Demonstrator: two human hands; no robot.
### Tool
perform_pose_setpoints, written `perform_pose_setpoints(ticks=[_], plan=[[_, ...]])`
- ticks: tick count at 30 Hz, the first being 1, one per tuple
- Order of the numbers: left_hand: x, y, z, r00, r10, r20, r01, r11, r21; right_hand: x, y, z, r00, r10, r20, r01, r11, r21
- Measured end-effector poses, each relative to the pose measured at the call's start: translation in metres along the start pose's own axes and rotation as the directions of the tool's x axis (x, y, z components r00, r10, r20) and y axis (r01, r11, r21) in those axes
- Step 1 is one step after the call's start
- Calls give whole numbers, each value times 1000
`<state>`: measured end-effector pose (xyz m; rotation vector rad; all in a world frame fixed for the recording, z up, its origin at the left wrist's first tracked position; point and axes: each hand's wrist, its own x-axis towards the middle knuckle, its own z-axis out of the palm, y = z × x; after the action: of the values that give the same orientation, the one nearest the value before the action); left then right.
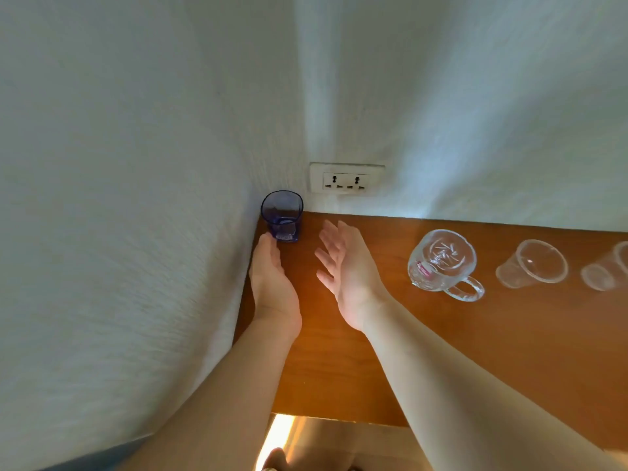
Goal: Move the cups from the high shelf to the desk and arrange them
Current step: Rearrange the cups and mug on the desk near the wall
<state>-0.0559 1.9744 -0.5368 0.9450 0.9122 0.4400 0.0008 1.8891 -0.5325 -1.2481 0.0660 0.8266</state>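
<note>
A small blue glass cup [282, 215] stands upright in the far left corner of the wooden desk [475, 351], against the wall. My left hand [272, 277] lies just in front of it, fingers straight, fingertips at the cup's base. My right hand [343, 266] hovers open to the right of the cup, palm facing left, fingers spread, holding nothing. Further right stands a clear glass mug with a handle [441, 263], then a clear tumbler [531, 263], then another clear glass [608, 270] cut by the frame edge.
White walls meet at the corner behind the blue cup. A double wall socket [346, 180] sits just above the desk's back edge. The desk's front edge [339, 418] runs below my arms, with floor beneath.
</note>
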Motion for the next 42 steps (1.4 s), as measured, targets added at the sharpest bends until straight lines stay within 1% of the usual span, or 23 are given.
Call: perform_pose_setpoints(ticks=[3,8,11,13,15,18,20,21,22,25,27,30,32,36,42], plan=[[-19,-4,7,1000,12,23,-14,997,81,-21,3,-12,997,-37,-65,39,999,37],[-58,-14,22,983,-52,177,23,986,164,-66,-2,-39,977,-58,-205,76,994,83],[-81,-20,32,953,-101,284,49,981,187,-100,-9,-57,955,-114,-274,141,987,79],[-94,-24,41,936,-133,326,69,977,202,-120,-18,-71,935,-147,-323,178,982,68],[-105,-27,51,922,-154,356,78,973,218,-136,-28,-88,902,-191,-388,220,975,32],[-112,-32,70,911,-169,375,79,966,244,-146,-45,-116,809,-276,-519,277,958,-77],[-111,-35,83,913,-181,367,90,964,250,-143,-57,-134,758,-321,-568,276,947,-167],[-111,-37,88,916,-187,356,97,962,256,-140,-61,-143,762,-329,-558,264,944,-196],[-111,-39,92,920,-188,343,99,960,262,-136,-64,-151,790,-318,-525,246,947,-205],[-110,-46,102,934,-182,308,101,960,262,-118,-69,-175,925,-174,-338,131,981,-146],[-112,-52,106,939,-176,297,101,962,253,-108,-71,-184,970,-79,-231,47,989,-142],[-114,-59,111,950,-156,270,88,965,247,-94,-68,-189,984,13,-177,-39,989,-145],[-115,-64,112,959,-136,249,73,966,247,-87,-65,-192,989,47,-139,-68,986,-151],[-115,-69,116,959,-135,249,69,964,256,-81,-62,-196,995,43,-90,-56,987,-150],[-116,-70,115,956,-146,256,71,957,283,-81,-53,-193,997,14,-73,-24,991,-131]])
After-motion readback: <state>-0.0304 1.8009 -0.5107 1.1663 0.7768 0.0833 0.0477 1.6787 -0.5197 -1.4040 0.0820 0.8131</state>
